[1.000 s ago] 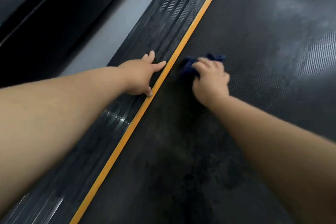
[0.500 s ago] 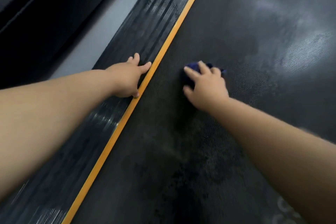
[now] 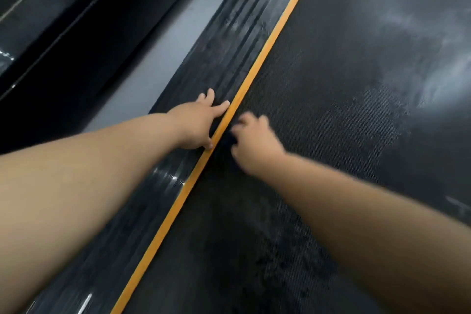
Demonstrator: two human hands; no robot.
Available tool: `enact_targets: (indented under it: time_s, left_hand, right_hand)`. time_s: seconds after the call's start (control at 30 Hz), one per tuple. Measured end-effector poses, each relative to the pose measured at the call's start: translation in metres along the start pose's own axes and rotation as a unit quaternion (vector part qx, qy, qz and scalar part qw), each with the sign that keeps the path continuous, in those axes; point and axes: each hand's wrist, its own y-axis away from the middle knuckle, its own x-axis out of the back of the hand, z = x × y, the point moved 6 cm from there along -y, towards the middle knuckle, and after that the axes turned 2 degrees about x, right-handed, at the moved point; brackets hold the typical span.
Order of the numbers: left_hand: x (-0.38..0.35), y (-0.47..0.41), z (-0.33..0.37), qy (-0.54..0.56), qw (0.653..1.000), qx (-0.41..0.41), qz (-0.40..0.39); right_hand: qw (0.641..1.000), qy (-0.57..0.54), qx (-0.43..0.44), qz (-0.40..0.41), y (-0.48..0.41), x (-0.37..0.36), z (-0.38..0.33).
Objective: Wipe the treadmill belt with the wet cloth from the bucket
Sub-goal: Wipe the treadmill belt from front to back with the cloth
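Two bare forearms reached fwd from the bottom of the view, one on each side of the narrow orange strip (image 3: 265,55) that ran diagonally btwn the black ribbed side rail (image 3: 229,41) and the black textured treadmill belt (image 3: 331,115).

The L hand (image 3: 197,123) lay flat, palm down, on the side rail. Its fingers were straight and only slightly spread, pointing up the rail. Index finger and thumb tip sat right against the orange strip, and it held nothing.

The R hand (image 3: 252,140) was on the belt just across the strip, near the L hand but not touching it. Its knuckles were up and its fingers curled down over a small dark bunched cloth (image 3: 227,138). That hand was motion-blurred, so finer finger detail couldn't be made out.

The cloth sat on the belt at its left edge, touching or just beside the orange strip (couldn't tell which). It was mostly hidden under the R hand, w/ only a dark lump showing.

The belt had pale smears (image 3: 433,71) toward the upper right and darker blotchy patches (image 3: 280,252) nearer the camera. Left of the rail ran a grey floor band (image 3: 173,41).
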Motion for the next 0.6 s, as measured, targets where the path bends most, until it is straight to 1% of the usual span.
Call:
enact_targets:
  time_s: [0.03, 0.07, 0.1, 0.13, 0.17, 0.23, 0.27, 0.33, 0.37, 0.4, 0.47, 0.53, 0.6]
  left_hand:
    - [-0.001, 0.001, 0.000, 0.005, 1.000, -0.002, -0.003]
    - [-0.002, 0.001, 0.000, 0.008, 1.000, -0.001, -0.004]
    - [-0.003, 0.000, 0.000, 0.008, 1.000, -0.002, -0.002]
    - [-0.004, -0.001, 0.000, 0.009, 1.000, -0.002, 0.000]
    - [-0.006, -0.002, 0.000, 0.012, 1.000, -0.002, -0.001]
    - [-0.008, -0.002, -0.001, 0.019, 1.000, 0.000, -0.003]
    - [-0.008, -0.001, -0.001, 0.022, 1.000, -0.001, -0.003]
    - [-0.006, -0.001, 0.000, 0.026, 1.000, -0.002, 0.000]
    - [-0.005, -0.001, 0.000, 0.025, 1.000, -0.003, 0.004]
    - [-0.004, -0.002, 0.000, 0.024, 1.000, -0.004, 0.005]
    - [-0.005, -0.001, 0.001, 0.028, 1.000, -0.011, 0.001]
    - [-0.006, 0.000, 0.002, 0.025, 1.000, -0.019, -0.002]
    - [-0.009, 0.002, 0.001, 0.024, 0.999, -0.019, -0.012]
  right_hand:
    - [0.998, -0.018, 0.052, -0.013, 0.015, -0.014, -0.018]
    - [0.996, -0.032, 0.085, -0.013, 0.024, -0.022, -0.027]
    - [0.995, -0.042, 0.092, -0.002, 0.024, -0.023, -0.023]
    - [0.996, -0.044, 0.075, 0.023, 0.019, -0.017, -0.012]
    - [0.997, -0.046, 0.037, 0.055, 0.012, -0.009, 0.005]
    - [0.988, -0.068, -0.079, 0.114, -0.008, 0.014, 0.049]
    - [0.982, -0.083, -0.122, 0.121, -0.017, 0.023, 0.066]
    - [0.982, -0.045, -0.151, 0.104, -0.029, 0.034, 0.072]
    - [0.985, -0.021, -0.140, 0.094, -0.030, 0.035, 0.063]
    - [0.991, 0.002, -0.110, 0.082, -0.027, 0.034, 0.048]
    - [0.998, 0.029, -0.004, 0.049, -0.006, 0.015, 0.009]
    - [0.995, -0.013, 0.098, 0.012, 0.027, -0.014, -0.021]
    - [0.988, -0.042, 0.147, -0.005, 0.042, -0.023, -0.017]
